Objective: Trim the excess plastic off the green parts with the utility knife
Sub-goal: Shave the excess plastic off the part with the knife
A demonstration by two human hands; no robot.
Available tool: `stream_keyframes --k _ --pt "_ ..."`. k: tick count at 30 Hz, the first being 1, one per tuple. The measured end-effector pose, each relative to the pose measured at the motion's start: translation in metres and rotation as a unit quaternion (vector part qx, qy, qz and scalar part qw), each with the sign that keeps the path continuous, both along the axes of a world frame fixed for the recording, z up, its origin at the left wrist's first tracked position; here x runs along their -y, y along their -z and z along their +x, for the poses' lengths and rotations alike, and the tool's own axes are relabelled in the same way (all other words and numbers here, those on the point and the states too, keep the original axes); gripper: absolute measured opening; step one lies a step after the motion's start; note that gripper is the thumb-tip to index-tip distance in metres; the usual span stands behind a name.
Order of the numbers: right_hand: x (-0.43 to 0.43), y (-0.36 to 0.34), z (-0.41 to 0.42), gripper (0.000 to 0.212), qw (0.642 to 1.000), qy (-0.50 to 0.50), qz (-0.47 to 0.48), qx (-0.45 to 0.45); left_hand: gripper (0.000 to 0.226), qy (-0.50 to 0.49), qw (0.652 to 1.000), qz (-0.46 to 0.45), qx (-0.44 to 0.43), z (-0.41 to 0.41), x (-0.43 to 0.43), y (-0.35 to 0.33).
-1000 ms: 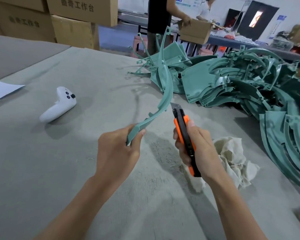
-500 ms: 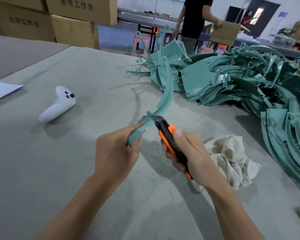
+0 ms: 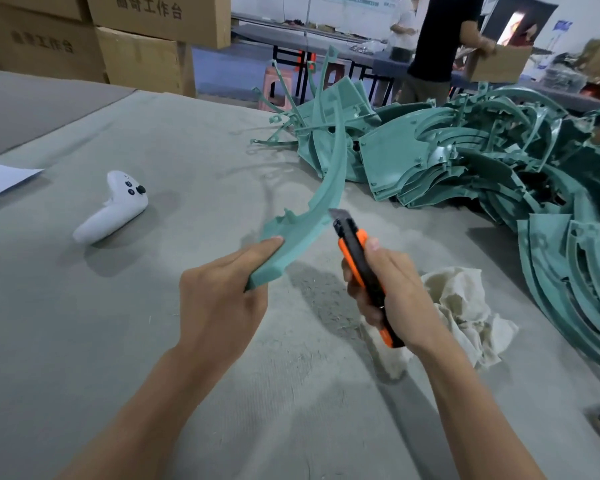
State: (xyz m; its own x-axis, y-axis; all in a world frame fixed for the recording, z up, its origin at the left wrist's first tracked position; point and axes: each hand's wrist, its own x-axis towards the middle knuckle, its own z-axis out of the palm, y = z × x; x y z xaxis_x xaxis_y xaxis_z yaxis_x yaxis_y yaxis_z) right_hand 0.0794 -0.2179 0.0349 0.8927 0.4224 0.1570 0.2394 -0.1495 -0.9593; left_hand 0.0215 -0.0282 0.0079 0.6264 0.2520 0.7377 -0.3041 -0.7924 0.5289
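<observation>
Grey felt-covered surface (image 3: 84, 341), workshop room; cardboard boxes (image 3: 136, 36) stacked at the far left, a person at a table with a box in the background. On the surface: white controller (image 3: 113, 207), crumpled rag (image 3: 465, 313), sheet of paper (image 3: 0, 178), large pile of green parts (image 3: 499, 168) to the right.

Left hand (image 3: 222, 306) clamped on the lower end of a curved green part (image 3: 312, 216), raised off the surface, arcing up and away. Right hand (image 3: 392, 296) fisted around orange-black utility knife (image 3: 361, 268), blade out, tip just beside the part's right edge; contact cannot be told.
</observation>
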Motion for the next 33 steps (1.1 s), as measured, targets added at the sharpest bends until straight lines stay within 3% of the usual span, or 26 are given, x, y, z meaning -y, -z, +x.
stream_keyframes --k 2,7,9,13,18,21,27,31,33 --pt "0.005 0.0 0.002 0.055 1.0 0.021 0.014 0.009 0.052 0.004 1.0 -0.002 -0.004 0.0 0.003 0.001" --pt "-0.003 0.007 -0.017 0.047 0.987 -0.158 0.012 0.033 0.047 -0.001 1.0 -0.011 -0.024 -0.001 0.005 -0.001" --pt "-0.006 0.007 -0.014 0.048 0.991 -0.127 0.022 0.016 0.045 -0.006 0.999 -0.02 -0.029 -0.001 0.003 -0.002" --pt "0.003 0.006 0.004 0.056 0.999 0.027 0.025 -0.009 0.045 0.017 0.999 -0.013 -0.03 -0.003 0.003 -0.001" --pt "0.006 0.013 0.008 0.056 0.989 0.136 0.05 0.002 0.033 -0.025 0.996 0.005 -0.09 0.0 0.005 -0.003" --pt "0.008 0.017 0.012 0.048 0.976 0.215 -0.023 0.014 0.033 -0.075 0.99 0.049 -0.111 0.003 0.003 -0.001" --pt "0.007 0.021 0.009 0.036 0.964 0.207 -0.166 -0.008 0.057 -0.104 0.99 0.091 -0.029 0.004 0.005 -0.004" --pt "-0.001 0.017 0.005 0.029 0.977 0.154 0.029 -0.147 0.064 -0.092 0.986 0.134 -0.037 0.003 0.007 -0.005" --pt "-0.003 0.019 0.004 0.028 0.981 0.16 -0.023 -0.108 0.066 -0.085 0.983 0.156 -0.046 0.002 0.009 -0.003"
